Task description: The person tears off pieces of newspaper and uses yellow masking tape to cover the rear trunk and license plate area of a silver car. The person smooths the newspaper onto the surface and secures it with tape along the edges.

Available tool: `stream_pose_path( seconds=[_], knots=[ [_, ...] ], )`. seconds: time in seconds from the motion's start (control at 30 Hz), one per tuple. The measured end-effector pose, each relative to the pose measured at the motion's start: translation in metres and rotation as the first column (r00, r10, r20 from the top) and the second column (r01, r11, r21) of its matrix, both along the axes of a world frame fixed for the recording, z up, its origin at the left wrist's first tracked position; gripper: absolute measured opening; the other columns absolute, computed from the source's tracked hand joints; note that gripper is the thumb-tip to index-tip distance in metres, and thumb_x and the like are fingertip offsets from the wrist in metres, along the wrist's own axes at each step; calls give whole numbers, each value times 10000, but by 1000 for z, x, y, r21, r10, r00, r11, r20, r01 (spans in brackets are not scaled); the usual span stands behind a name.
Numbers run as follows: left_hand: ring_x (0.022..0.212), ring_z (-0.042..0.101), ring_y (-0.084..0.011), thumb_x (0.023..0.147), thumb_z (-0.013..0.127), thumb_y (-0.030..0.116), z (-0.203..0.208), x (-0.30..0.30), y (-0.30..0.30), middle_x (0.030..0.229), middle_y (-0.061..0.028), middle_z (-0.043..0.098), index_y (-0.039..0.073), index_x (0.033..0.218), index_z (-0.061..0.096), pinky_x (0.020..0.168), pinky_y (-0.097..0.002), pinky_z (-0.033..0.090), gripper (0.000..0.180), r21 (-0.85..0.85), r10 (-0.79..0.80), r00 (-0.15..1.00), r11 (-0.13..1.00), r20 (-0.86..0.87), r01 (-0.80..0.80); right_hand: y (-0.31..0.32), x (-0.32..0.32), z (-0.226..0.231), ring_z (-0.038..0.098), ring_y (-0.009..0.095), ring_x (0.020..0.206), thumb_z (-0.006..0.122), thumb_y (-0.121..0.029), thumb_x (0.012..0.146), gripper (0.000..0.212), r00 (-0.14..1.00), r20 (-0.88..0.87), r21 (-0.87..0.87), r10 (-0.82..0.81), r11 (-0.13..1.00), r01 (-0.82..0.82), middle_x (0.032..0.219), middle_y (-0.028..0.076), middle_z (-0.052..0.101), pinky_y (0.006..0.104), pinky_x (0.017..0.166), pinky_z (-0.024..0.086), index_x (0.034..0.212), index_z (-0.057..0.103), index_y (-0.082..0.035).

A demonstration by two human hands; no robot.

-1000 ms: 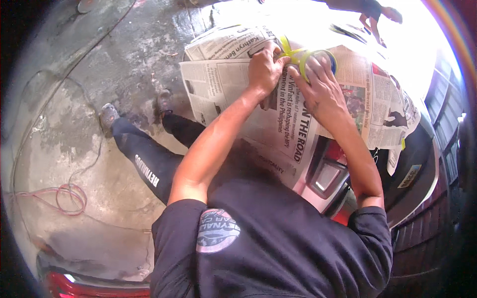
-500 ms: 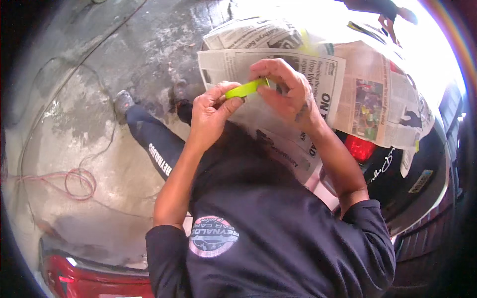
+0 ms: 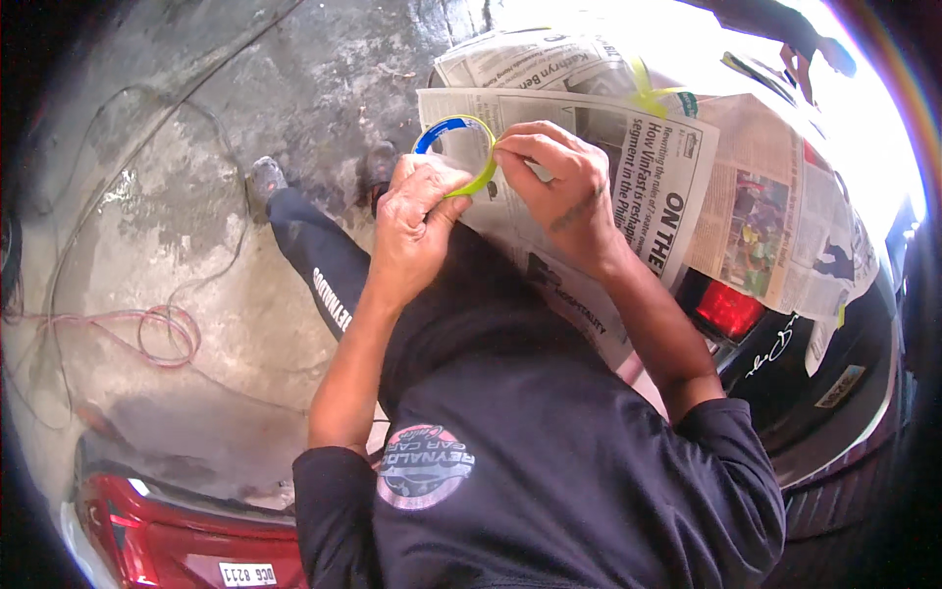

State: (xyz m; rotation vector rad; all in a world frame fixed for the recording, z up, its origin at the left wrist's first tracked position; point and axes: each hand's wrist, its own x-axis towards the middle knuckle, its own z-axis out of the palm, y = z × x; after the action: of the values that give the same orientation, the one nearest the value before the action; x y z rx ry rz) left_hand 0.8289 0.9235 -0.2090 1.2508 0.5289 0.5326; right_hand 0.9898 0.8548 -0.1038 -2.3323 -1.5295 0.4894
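A roll of yellow-green masking tape (image 3: 482,183) with a blue inner core is held up in front of me, its open ring facing me. My left hand (image 3: 417,211) grips the roll's lower left side between thumb and fingers. At the roll's right edge, my right hand (image 3: 561,187) is closed in a pinch of thumb and index finger; whether a loose tape end is between them is too small to tell. Just beyond my hands, newspaper sheets (image 3: 618,187) cover part of a dark car (image 3: 785,393), with strips of yellow-green tape (image 3: 645,88) on them.
The dark car's red tail light (image 3: 728,310) shows below the newspaper. A red car (image 3: 186,550) stands at the lower left. A pinkish hose (image 3: 169,339) lies coiled on the concrete floor (image 3: 137,236). Another person (image 3: 800,44) is partly visible at the upper right.
The tape roll has turned from edge-on to show its ring and blue core. My right fingers have shifted to a pinch at its right edge. The view has moved slightly.
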Motion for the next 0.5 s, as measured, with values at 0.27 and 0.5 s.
stream_pose_path(
  seconds=[0.27, 0.5],
  knots=[
    [921, 630, -192, 892, 724, 4, -6, -13, -2, 944, -63, 688, -15, 1051, 700, 844, -300, 489, 162, -370, -58, 996, 926, 69, 79, 7, 16, -9, 722, 176, 860, 694, -10, 920, 143, 991, -126, -44, 53, 997, -59, 1046, 109, 740, 291, 751, 572, 1053, 736, 19],
    [853, 589, -69, 961, 709, 78, -28, -21, -2, 935, 12, 663, -7, 1090, 712, 801, -232, 474, 155, -616, 17, 998, 787, 62, 25, 8, 1, -20, 727, 218, 893, 745, -26, 860, 167, 935, -331, -60, -126, 992, 112, 1068, 115, 714, 319, 774, 587, 1025, 740, 1]
  ],
)
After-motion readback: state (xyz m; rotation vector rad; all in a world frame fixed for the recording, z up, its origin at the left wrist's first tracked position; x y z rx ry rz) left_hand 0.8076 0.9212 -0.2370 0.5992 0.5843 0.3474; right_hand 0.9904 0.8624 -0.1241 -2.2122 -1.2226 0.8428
